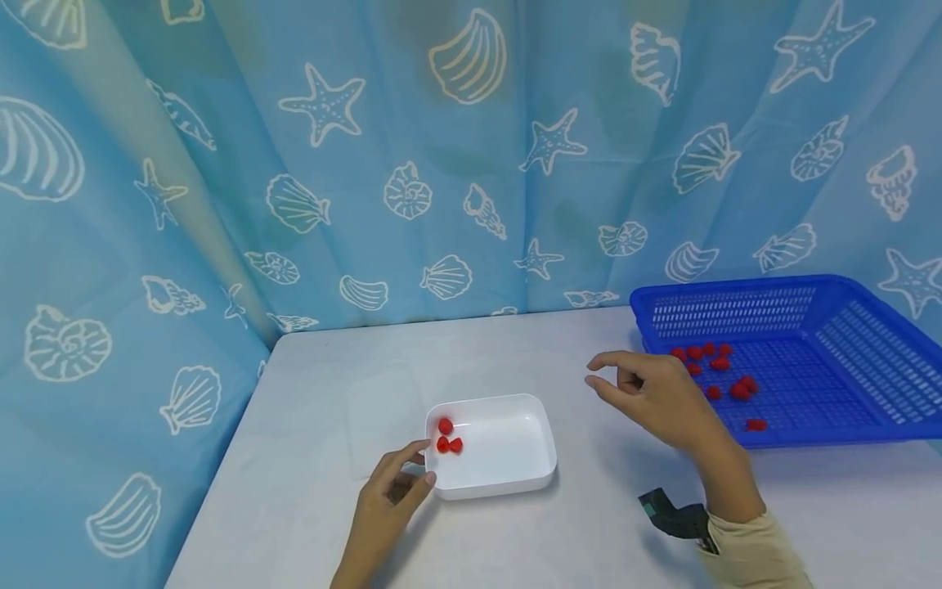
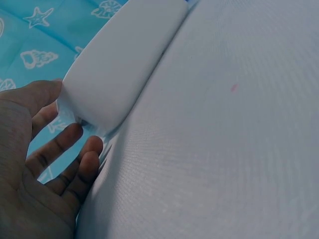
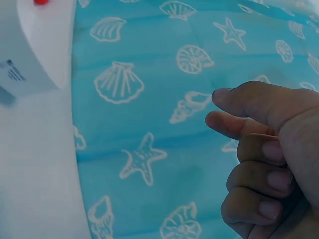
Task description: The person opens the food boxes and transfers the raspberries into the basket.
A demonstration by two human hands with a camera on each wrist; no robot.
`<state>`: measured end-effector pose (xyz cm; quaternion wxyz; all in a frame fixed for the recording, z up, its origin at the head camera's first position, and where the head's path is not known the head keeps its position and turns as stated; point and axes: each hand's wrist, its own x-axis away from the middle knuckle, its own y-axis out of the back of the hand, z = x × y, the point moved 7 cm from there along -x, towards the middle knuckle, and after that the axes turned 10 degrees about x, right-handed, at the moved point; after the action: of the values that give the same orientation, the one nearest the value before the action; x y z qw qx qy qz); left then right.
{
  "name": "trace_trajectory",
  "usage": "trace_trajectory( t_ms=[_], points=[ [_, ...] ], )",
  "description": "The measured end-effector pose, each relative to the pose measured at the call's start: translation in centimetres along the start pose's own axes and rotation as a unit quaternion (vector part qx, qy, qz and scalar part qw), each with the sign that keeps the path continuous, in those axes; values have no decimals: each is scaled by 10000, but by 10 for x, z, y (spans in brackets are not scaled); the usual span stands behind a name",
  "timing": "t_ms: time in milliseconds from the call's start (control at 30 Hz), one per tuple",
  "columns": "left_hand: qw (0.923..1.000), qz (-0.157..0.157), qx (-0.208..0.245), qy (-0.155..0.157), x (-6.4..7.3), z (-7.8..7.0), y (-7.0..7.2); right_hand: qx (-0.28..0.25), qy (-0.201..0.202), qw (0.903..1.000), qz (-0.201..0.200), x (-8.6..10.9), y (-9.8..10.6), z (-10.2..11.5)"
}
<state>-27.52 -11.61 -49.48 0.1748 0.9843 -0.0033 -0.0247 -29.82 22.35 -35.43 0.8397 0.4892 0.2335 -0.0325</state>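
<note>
A white rectangular dish (image 1: 508, 450) stands on the table with three red raspberries (image 1: 445, 426) at its left end. My left hand (image 1: 390, 495) holds that end by thumb and index finger, at the rim and outer wall. In the left wrist view the other fingers (image 2: 65, 144) hang loose below the dish's corner. My right hand (image 1: 655, 397) is raised between the dish and a blue basket (image 1: 832, 433), its forearm passing the basket's near left corner. Thumb and index finger point left with a gap between them and nothing held; the other fingers (image 3: 259, 179) are curled.
Several more raspberries (image 1: 739, 390) lie in the left part of the blue basket. A thin clear sheet (image 1: 379, 409) lies on the white tablecloth (image 1: 294, 491) behind my left hand. A blue curtain (image 1: 471, 164) with shells and starfish hangs along the back and left.
</note>
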Motion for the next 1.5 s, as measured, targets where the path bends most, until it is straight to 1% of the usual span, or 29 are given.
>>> trace_trajectory(
  t_ms=[100,233,467,533,767,1000,1167,1333,1500],
  points=[
    [10000,-32,-58,15,0,1,0,-33,-57,9998,170,-1,-11,4],
    [10000,15,-54,-48,0,1,-1,30,-54,9992,405,-3,-25,10],
    [10000,39,-34,-38,0,-1,0,195,138,9961,852,-5,-54,26],
    [10000,36,-64,-54,0,-2,1,156,229,9953,932,-5,-61,32],
    [9995,93,71,-286,0,-4,1,-173,423,9905,1300,-8,-85,55],
    [9991,129,78,-405,-1,-4,2,-52,566,9902,1276,-11,-98,74],
    [9989,142,127,-432,-1,-3,2,42,484,9885,1434,-13,-111,80],
    [9987,232,172,-412,-1,-2,0,190,359,9856,1640,-14,-122,85],
    [9987,233,227,-383,-1,-4,1,277,347,9826,1805,-14,-134,90]
  ],
)
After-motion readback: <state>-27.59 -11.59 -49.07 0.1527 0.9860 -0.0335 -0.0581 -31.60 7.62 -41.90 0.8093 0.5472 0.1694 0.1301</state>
